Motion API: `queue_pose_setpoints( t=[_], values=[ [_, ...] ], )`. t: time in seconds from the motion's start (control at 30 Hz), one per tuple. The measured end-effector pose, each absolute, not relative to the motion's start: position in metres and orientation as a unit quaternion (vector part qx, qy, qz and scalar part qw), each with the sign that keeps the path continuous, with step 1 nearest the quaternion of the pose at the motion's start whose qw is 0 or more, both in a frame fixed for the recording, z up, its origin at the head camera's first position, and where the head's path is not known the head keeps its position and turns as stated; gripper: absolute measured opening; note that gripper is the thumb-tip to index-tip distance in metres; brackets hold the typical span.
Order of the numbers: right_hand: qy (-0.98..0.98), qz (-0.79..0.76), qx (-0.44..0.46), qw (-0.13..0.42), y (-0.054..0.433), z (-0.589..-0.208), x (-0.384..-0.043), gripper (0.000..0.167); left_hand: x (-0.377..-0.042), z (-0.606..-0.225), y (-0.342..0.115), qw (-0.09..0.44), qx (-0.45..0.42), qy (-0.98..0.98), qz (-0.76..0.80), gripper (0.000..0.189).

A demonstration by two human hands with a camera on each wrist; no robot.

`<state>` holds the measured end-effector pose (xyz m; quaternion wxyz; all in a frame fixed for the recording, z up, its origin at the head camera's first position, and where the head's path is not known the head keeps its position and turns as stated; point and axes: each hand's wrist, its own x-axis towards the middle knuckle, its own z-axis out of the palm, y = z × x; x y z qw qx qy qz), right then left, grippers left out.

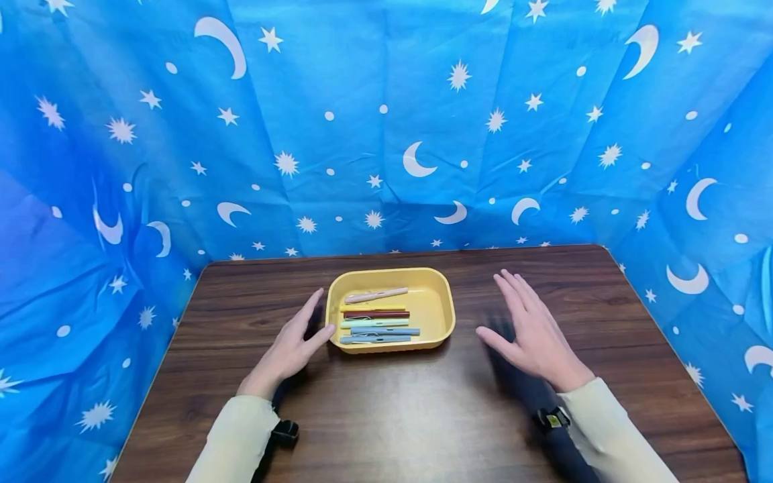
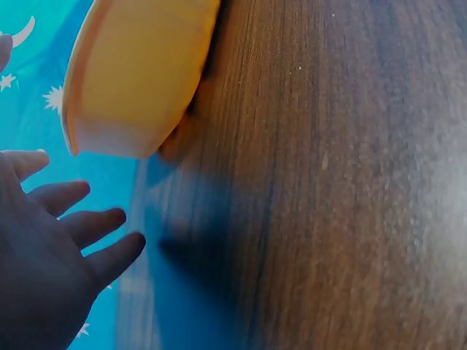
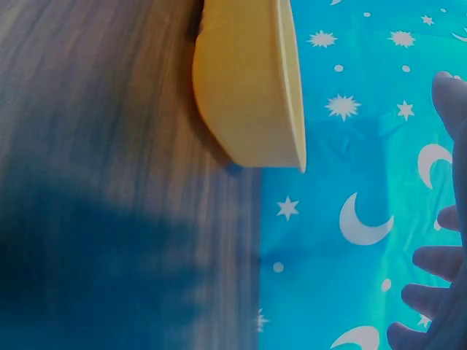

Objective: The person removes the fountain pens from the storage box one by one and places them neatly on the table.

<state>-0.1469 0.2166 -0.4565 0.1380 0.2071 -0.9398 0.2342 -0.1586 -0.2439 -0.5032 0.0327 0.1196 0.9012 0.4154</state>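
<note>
A yellow plastic tray [image 1: 431,312] with rounded corners sits toward the back of the table. Inside it several pens lie side by side: a pale pink one [image 1: 377,294] set a little apart, then yellow, dark red [image 1: 377,314], mint green [image 1: 374,323] and two greyish blue, the nearest blue pen [image 1: 374,339] at the front. My left hand [image 1: 290,345] is at the tray's left end, fingers extended, thumb tip right at the rim. In the left wrist view its fingers are spread beside the tray wall [image 2: 139,80]. Off the right end, my right hand [image 1: 534,335] hovers with straight fingers, holding nothing.
The dark wood table [image 1: 386,416] spreads around the tray, its back edge close behind. A blue cloth [image 1: 362,134] with white moons and stars hangs behind and on both sides. A dark wrist camera [image 1: 552,419] shows at the right sleeve.
</note>
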Motion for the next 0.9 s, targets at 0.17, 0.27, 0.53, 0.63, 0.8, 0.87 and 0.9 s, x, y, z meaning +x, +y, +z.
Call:
queue_pose_setpoints(
  t=[0.17, 0.27, 0.53, 0.63, 0.8, 0.87, 0.9],
  values=[
    [-0.934, 0.237, 0.232, 0.136, 0.209, -0.449, -0.151, 0.095, -0.164, -0.508, -0.244, 0.05, 0.128, 0.858, 0.496, 0.075],
    [-0.929, 0.237, 0.248, 0.137, 0.204, -0.445, -0.153, 0.094, -0.168, -0.512, -0.245, 0.048, 0.133, 0.835, 0.532, 0.073],
    [-0.918, 0.243, 0.289, 0.12, 0.192, -0.434, -0.165, 0.091, -0.177, -0.522, -0.252, 0.056, 0.15, 0.795, 0.585, 0.073],
    [-0.916, 0.246, 0.302, 0.099, 0.188, -0.429, -0.17, 0.088, -0.179, -0.525, -0.253, 0.066, 0.157, 0.79, 0.59, 0.074],
    [-0.912, 0.247, 0.317, 0.078, 0.18, -0.42, -0.177, 0.083, -0.179, -0.529, -0.252, 0.077, 0.164, 0.78, 0.599, 0.077],
    [-0.911, 0.25, 0.32, 0.072, 0.177, -0.416, -0.181, 0.081, -0.18, -0.529, -0.252, 0.077, 0.165, 0.775, 0.605, 0.077],
    [-0.91, 0.251, 0.322, 0.07, 0.175, -0.415, -0.182, 0.081, -0.18, -0.53, -0.253, 0.077, 0.165, 0.772, 0.608, 0.077]
  ],
)
